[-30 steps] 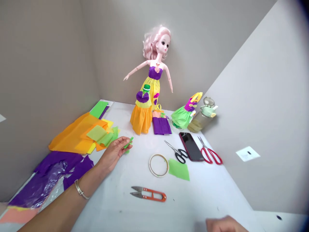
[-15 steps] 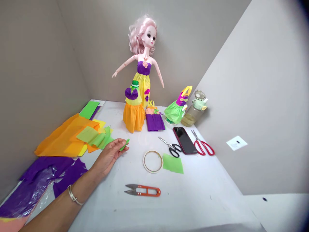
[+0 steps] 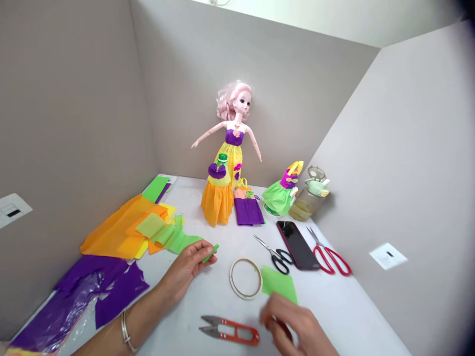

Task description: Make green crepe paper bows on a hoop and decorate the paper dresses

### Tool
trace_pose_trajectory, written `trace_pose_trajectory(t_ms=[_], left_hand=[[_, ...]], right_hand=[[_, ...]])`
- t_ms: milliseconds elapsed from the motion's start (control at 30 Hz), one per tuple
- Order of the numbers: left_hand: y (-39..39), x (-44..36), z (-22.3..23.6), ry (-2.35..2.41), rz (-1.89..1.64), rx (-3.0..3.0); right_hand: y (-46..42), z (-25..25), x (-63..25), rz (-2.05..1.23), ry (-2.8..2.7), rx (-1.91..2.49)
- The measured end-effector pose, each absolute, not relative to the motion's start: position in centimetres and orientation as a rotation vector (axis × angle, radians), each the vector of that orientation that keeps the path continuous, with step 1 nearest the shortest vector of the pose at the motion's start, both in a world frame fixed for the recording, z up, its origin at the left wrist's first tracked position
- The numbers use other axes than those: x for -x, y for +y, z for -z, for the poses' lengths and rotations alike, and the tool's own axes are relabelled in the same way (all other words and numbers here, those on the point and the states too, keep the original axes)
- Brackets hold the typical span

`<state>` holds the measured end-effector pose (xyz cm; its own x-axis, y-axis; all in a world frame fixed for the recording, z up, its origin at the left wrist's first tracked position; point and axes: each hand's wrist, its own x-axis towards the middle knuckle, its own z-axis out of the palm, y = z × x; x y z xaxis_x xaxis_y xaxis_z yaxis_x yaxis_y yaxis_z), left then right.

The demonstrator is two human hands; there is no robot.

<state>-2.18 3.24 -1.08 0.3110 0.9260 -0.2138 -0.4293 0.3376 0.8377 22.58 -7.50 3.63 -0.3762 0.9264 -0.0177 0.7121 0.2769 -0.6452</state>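
The left hand (image 3: 190,263) pinches a narrow green strip (image 3: 211,252) between thumb and fingers, above the bench (image 3: 174,321) and to the left of the tape roll (image 3: 232,282). A larger green sheet (image 3: 180,241) runs from behind that hand to the orange sheets (image 3: 118,232). The right hand (image 3: 299,324) is blurred, its fingers curled; whether it grips anything, I cannot tell. It is just beside the handle end of the orange thread snips (image 3: 230,324), near a green square (image 3: 278,283). Beyond the square lie black-handled scissors (image 3: 273,251), a phone (image 3: 298,245) and red-handled scissors (image 3: 318,243).
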Motion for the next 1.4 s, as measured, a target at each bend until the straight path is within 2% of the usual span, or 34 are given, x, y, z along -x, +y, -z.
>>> trace_pose_trajectory(t_ms=[233,467,700,1100,1400], left_hand=[[2.5,1.4,0.8,0.82,-0.992,-0.923],[2.3,1.2,0.9,0.951,-0.913,-1.118],[2.2,1.2,0.8,0.944,-0.881,-1.197],[2.4,1.5,1.1,0.908,-0.831,-1.081],[2.7,1.8,1.3,0.874,-0.896,-0.863]], right_hand=[[1.7,-3.7,-17.3,-1.123,-1.769,1.377],[1.3,-1.0,-16.4,-1.271,-1.608,1.356],[1.3,-0.6,-16.3,-1.316,-1.531,1.331],[1.5,-1.5,-16.8,-1.232,-1.548,1.339],[2.5,-2.3,-22.5,-0.627,-1.817,1.564]])
